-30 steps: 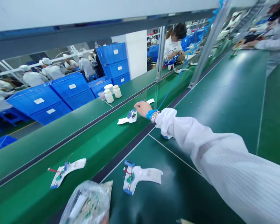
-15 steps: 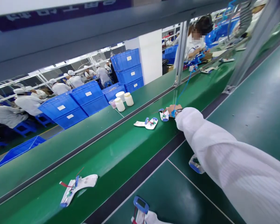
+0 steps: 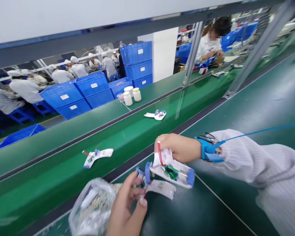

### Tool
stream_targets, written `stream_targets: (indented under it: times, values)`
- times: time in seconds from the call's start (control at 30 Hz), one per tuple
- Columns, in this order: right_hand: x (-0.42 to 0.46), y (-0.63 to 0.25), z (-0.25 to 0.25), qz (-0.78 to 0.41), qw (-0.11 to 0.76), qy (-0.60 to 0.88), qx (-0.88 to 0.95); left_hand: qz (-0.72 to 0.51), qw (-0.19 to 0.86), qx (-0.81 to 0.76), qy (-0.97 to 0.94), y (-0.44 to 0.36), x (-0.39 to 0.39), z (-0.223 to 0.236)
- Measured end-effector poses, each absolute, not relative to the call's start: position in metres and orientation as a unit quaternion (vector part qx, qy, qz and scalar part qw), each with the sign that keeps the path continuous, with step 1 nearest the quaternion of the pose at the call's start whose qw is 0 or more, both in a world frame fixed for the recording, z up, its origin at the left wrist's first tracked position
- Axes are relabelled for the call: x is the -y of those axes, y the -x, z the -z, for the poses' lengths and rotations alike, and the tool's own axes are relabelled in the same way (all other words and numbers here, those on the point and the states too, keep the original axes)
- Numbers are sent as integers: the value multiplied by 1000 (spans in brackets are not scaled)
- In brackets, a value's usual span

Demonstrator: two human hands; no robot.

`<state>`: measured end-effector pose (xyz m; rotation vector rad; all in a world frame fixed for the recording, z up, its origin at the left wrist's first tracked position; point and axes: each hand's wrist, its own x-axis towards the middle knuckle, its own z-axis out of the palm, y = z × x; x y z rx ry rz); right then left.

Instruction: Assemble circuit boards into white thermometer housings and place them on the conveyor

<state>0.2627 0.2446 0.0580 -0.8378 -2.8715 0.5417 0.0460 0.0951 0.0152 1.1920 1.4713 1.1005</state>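
Observation:
My right hand (image 3: 177, 148), with a blue wrist strap and a watch, is shut on a white strip assembly (image 3: 170, 172). The assembly carries a green circuit board, a red wire and blue plastic end pieces. My left hand (image 3: 127, 204) pinches a small blue-framed part (image 3: 142, 179) at the assembly's near end. A white paper tag (image 3: 161, 189) hangs below it. Beside my left hand lies a clear plastic bag (image 3: 92, 207) of small green-and-white parts. A similar assembly (image 3: 97, 156) lies on the green conveyor belt (image 3: 127, 144).
Another assembly (image 3: 156, 114) lies farther along the belt. Several white bottles (image 3: 127, 98) stand on the far bench beside stacked blue crates (image 3: 94, 93). A co-worker (image 3: 207, 47) works beyond a metal post (image 3: 193, 54). A blue cord (image 3: 265, 131) runs from my wrist strap.
My right arm has drawn back from along the belt toward me. The assembly that lay on the near bench is now held in my hands. My left hand has come into view.

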Motion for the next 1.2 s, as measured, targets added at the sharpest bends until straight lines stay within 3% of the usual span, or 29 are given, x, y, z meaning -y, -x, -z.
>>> stream_targets:
  times: [0.1, 0.2, 0.37, 0.53, 0.67, 0.87, 1.0, 1.1, 1.2]
  values:
    - [-214, -238, -66, -301, 101, 165, 934, -477, 592, -454, -464, -38, -81, -21]
    - [-201, -220, -65, -439, 119, 90, 886, -509, 642, -357, -449, -29, -55, -28]
    - [-175, -192, -61, -629, 12, 142, 764, -608, 495, -409, -467, -21, -20, -25]
    - [-147, -168, -59, -709, -43, 128, 693, -609, 359, -461, -536, -1, -11, -22]
    - [-135, -153, -56, -716, -70, 74, 690, -647, 290, -479, -518, 12, -12, -17]
    - [-118, -133, -37, -720, -73, -23, 690, -692, 301, -508, -414, 4, -11, -21]
    - [-117, -139, -29, -676, -31, 76, 732, -719, 308, -515, -350, 6, -3, -31]
    - [-119, -151, -36, -584, 57, 232, 776, -708, 300, -542, -339, 6, 3, -35]
    - [-106, -153, -54, -492, 226, 346, 766, -667, 280, -588, -362, 3, 6, -39]
